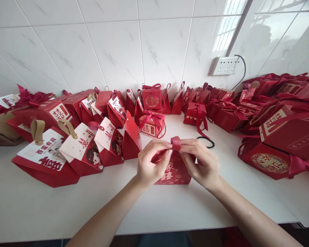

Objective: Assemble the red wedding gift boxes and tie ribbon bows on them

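Observation:
A small red gift box [173, 173] with gold lettering stands on the white table [67, 209] in front of me. A red ribbon loop [175, 143] rises from its top. My left hand [151, 164] pinches the ribbon from the left, fingers closed on it. From the right, my right hand [202, 161] pinches the same ribbon, fingers closed. Both hands hide much of the box's upper part.
Several red gift boxes and bags ring the table: tall ones with tan handles [45, 154] at left, ribboned boxes [152, 124] at the back, larger boxes [285, 137] at right. A black hair tie [206, 141] lies behind my right hand. A wall socket [224, 65] sits on the tiled wall.

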### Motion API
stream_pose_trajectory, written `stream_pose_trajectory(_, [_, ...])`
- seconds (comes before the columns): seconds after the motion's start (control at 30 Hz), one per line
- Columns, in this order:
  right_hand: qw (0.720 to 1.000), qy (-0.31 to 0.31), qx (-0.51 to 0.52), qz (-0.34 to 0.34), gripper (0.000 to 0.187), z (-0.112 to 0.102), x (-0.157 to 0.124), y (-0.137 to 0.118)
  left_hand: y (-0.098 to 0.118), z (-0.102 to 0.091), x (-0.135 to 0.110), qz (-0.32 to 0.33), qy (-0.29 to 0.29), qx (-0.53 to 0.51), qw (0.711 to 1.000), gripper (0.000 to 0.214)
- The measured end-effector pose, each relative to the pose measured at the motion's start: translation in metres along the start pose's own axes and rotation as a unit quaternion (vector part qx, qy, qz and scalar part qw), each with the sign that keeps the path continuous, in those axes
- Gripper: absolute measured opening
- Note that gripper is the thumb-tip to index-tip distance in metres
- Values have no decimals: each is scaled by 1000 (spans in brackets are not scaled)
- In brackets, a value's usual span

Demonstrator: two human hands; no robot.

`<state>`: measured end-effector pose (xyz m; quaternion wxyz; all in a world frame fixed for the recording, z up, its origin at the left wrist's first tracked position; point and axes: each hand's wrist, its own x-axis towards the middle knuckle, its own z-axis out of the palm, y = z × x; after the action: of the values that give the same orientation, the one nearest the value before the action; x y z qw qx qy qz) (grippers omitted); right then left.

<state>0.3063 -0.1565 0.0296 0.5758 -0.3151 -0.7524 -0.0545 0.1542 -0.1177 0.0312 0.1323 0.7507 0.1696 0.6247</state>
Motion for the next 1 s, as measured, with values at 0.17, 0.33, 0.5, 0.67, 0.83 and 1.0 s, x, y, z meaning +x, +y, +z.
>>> stream_pose_trajectory(0.17, [1000,-2,28,0,32,-1,2,-1,-2,0,1,5,1,-15,1000,15])
stream_pose_trajectory(0.33, [994,20,74,78,18,0,4,-7,0,1,-1,5,9,-15,1000,17])
stream_pose_trajectory(0.5, [970,104,130,175,13,3,2,-9,1,4,-2,-20,-5,-41,999,14])
stream_pose_trajectory(0.67, [979,103,50,168,17,1,2,-10,0,4,-2,-22,-15,-55,998,13])
stream_pose_trajectory(0.83, [984,87,53,148,17,-3,5,-10,0,5,-2,-32,-5,-56,998,10])
stream_pose_trajectory(1.0, [971,90,64,210,6,-1,7,-8,2,6,-2,-38,-3,-32,999,6])
